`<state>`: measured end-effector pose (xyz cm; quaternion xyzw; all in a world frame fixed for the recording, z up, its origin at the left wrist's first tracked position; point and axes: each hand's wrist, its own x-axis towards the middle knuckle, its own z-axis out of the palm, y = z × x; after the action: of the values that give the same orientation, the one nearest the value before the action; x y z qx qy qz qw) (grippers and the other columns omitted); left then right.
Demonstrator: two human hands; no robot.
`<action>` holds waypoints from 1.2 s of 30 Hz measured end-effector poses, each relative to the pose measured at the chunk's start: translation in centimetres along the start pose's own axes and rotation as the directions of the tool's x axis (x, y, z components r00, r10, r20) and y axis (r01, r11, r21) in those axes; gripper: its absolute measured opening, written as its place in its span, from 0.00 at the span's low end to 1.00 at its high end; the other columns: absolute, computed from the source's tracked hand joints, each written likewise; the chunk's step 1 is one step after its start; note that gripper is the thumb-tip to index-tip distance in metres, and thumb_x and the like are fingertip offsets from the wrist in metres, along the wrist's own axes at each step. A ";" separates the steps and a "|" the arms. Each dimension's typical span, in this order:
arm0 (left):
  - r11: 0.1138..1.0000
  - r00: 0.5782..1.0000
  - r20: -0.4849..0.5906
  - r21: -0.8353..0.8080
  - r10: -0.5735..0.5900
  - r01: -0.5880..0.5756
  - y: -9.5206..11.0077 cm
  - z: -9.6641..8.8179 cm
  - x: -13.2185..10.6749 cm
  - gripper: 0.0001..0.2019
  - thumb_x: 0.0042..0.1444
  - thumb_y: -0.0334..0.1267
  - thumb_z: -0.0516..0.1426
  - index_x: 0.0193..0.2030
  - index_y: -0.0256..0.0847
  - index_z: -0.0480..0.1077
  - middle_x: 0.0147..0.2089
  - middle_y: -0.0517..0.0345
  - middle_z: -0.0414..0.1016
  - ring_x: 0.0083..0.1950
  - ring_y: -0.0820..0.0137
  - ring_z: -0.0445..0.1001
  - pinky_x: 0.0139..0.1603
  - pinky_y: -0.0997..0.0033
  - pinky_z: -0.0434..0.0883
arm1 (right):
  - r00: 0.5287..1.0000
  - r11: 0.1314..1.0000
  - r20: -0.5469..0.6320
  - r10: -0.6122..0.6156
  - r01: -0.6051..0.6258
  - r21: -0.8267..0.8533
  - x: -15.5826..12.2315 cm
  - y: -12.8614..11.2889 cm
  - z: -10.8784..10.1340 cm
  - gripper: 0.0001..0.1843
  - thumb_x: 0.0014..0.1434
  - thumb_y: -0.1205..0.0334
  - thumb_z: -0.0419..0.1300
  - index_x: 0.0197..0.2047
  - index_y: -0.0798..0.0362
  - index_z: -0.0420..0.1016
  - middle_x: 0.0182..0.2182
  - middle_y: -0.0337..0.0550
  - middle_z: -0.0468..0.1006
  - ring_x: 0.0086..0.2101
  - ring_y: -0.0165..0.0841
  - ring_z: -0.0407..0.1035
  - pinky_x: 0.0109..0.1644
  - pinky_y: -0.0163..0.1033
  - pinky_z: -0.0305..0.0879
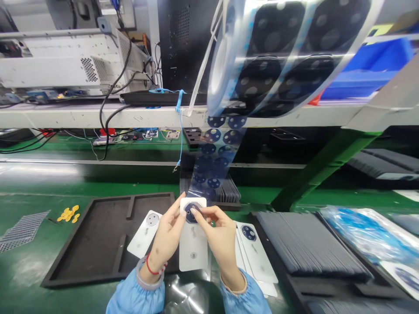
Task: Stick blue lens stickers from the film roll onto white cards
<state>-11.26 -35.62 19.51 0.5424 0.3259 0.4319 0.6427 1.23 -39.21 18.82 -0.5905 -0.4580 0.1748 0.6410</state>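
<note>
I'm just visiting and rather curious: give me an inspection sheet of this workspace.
Surface: green tabletop, shiny, with a black tray at left.
Job's things: upright white panel with a dark disc near its top; another white panel to the left, overlapping white panels to the right; hanging roll of dark discs.
Clutter: yellow round pieces, crumpled plastic wrap.
Hands: left hand holds the middle panel's edge; right hand has fingertips on its disc.
Cables: black cable and blue coiled cord hang over the shelf edge.
Surroundings: white shelf, blue bin, slotted dark plates.
</note>
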 end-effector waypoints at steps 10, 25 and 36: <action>0.999 0.998 -0.051 -0.030 0.024 -0.025 -0.2 -0.1 0.1 0.34 0.58 0.41 0.62 0.69 0.38 0.56 0.58 0.45 0.71 0.55 0.61 0.74 0.53 0.68 0.74 | 0.957 0.949 -0.137 -0.255 0.220 -0.228 0.2 1.2 1.0 0.48 0.53 0.51 0.68 0.69 0.52 0.47 0.57 0.57 0.63 0.44 0.36 0.66 0.48 0.44 0.66; 0.999 0.999 0.033 0.008 -0.033 0.032 -1.6 -1.9 2.4 0.20 0.62 0.53 0.55 0.49 0.38 0.61 0.45 0.48 0.76 0.41 0.66 0.77 0.39 0.70 0.72 | 0.886 0.922 0.396 0.242 -0.338 0.191 -1.1 2.2 -1.4 0.37 0.58 0.48 0.62 0.66 0.52 0.55 0.54 0.53 0.72 0.39 0.37 0.75 0.40 0.40 0.72; 0.133 0.835 -0.442 0.853 -0.328 0.504 -6.4 -12.2 6.6 0.43 0.28 0.41 0.71 0.53 0.26 0.64 0.59 0.26 0.59 0.62 0.38 0.59 0.56 0.45 0.62 | 0.958 0.746 -0.094 0.270 -0.270 -0.609 0.1 16.0 -13.7 0.46 0.51 0.44 0.50 0.65 0.68 0.60 0.46 0.62 0.75 0.45 0.54 0.70 0.50 0.57 0.64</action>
<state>-18.07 -24.84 11.14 0.6675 0.7000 -0.0095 0.2537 17.23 -43.43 5.83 -0.8268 -0.3998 0.1065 0.3812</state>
